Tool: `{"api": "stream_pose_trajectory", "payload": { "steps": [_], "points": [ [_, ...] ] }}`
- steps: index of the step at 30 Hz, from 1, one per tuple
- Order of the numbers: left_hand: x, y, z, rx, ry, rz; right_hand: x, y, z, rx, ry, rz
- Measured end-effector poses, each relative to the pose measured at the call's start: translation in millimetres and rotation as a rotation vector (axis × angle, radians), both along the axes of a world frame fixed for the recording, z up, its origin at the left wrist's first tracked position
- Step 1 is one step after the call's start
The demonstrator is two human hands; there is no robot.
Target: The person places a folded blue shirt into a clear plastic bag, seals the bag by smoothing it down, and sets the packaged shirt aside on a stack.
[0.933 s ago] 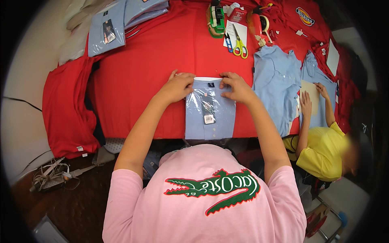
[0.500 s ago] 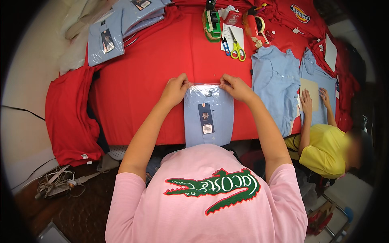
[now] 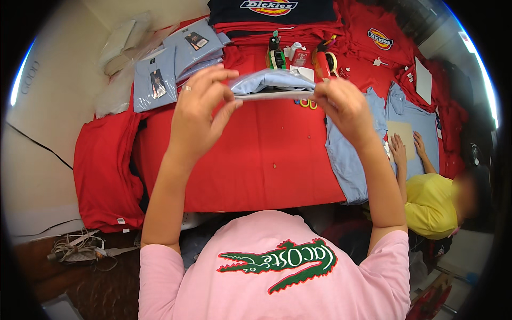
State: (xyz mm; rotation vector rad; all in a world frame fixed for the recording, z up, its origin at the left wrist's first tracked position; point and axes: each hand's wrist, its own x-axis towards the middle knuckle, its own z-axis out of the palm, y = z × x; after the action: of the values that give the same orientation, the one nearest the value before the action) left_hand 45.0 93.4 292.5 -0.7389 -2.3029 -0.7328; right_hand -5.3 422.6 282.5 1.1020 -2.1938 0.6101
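A folded light blue shirt in a clear plastic bag [image 3: 272,85] is held up in the air, seen edge-on. My left hand [image 3: 200,109] pinches its left end. My right hand [image 3: 341,104] grips its right end. Both hands are raised above the red cloth-covered table [image 3: 256,160]. My forearms reach up from the lower edge over my pink shirt.
A stack of bagged light blue shirts [image 3: 173,61] lies at the back left. Red garments [image 3: 104,170] hang off the left side. A tape dispenser [image 3: 274,53], scissors [image 3: 306,102] and small items sit at the back. Another person in yellow [image 3: 429,205] flattens a blue shirt [image 3: 410,120] at right.
The bagged blue shirt lay flat on the table under both hands; now both hands have lifted it up toward the camera, turned edge-on.
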Motion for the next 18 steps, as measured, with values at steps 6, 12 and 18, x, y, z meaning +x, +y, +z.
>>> {"api": "stream_pose_trajectory", "payload": {
  "steps": [6, 12, 18],
  "points": [
    [62, -12, -108, -0.165, -0.218, -0.032, 76, 5, -113, 0.241, -0.259, 0.050],
    [119, -14, -206, -0.064, -0.700, -0.006, 177, -9, -212, 0.261, -0.625, -0.003],
    [92, 47, -261, -0.166, -0.428, 0.034, 185, -45, -245, 0.244, -0.591, -0.088]
  ]
}}
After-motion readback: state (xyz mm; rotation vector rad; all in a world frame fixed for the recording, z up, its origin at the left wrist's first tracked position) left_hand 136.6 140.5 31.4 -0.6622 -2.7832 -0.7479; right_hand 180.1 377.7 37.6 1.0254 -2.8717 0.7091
